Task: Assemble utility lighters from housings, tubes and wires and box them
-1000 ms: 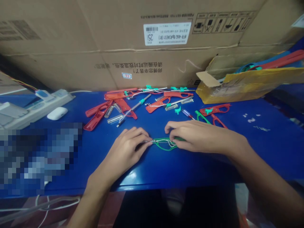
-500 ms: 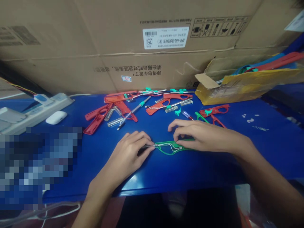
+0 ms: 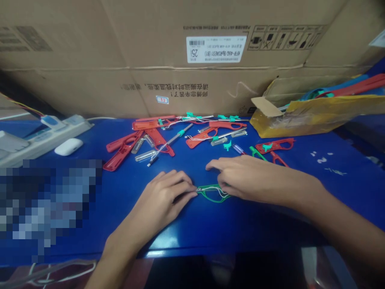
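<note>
A green lighter casing (image 3: 213,200), the long-nosed kind, lies on the blue table before me, with thin white wires (image 3: 214,188) along its inside. My left hand (image 3: 168,196) pinches the metal tube (image 3: 195,190) at the casing's left end between thumb and fingers. From the right, my right hand (image 3: 243,176) covers the handle end of the casing. Its thumb and lower fingers are closed at the wires and casing, while the index finger points out to the left. The handle and the wires' right ends are hidden beneath this hand.
Behind lie several red casing halves (image 3: 120,158), clear fuel tanks (image 3: 144,155), metal tubes and teal triggers (image 3: 227,145). A screwdriver (image 3: 238,149) is just beyond my right hand. An open carton (image 3: 279,120) stands at back right; a power strip (image 3: 45,136) and white earphone case (image 3: 68,147) lie left.
My right hand has closed in and slid left along the casing, hiding more of it and the wire ends. My left hand keeps its pinch. The camera view has shifted slightly.
</note>
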The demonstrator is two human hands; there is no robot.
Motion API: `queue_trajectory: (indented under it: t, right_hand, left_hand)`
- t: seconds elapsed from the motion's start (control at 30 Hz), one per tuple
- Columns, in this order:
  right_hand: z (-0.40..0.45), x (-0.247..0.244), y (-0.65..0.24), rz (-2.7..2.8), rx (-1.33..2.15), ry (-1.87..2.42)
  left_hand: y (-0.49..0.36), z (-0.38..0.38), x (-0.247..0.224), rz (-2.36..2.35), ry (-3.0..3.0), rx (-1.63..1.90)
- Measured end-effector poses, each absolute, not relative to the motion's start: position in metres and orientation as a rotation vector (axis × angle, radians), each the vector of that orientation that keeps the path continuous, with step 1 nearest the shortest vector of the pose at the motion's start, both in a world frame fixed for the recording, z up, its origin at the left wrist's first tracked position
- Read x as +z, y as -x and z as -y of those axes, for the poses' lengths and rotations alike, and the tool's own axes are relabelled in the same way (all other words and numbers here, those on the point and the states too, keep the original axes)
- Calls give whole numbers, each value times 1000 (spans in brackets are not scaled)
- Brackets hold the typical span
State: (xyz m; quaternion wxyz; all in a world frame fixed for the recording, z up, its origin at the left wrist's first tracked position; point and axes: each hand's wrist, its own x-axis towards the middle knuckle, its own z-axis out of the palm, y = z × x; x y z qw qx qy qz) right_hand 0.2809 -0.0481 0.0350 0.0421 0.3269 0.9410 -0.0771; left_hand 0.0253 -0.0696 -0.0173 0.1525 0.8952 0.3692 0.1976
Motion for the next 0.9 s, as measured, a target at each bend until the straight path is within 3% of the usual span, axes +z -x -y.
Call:
queue_trajectory:
  t: [0.17,0.6,0.9]
  right_hand:
    - [48,28,-277,-2933,-106,-952]
    - [37,24,-281,-2933,-641,-1326]
    - [40,18,-280,-3041,-540,-1431]
  left_hand:
    - [-27,69,-17,-1055,-2581,588]
    - [-29,70,-16,-1076,-2607,551]
    - [-28,71,-14,-1087,-2551,552]
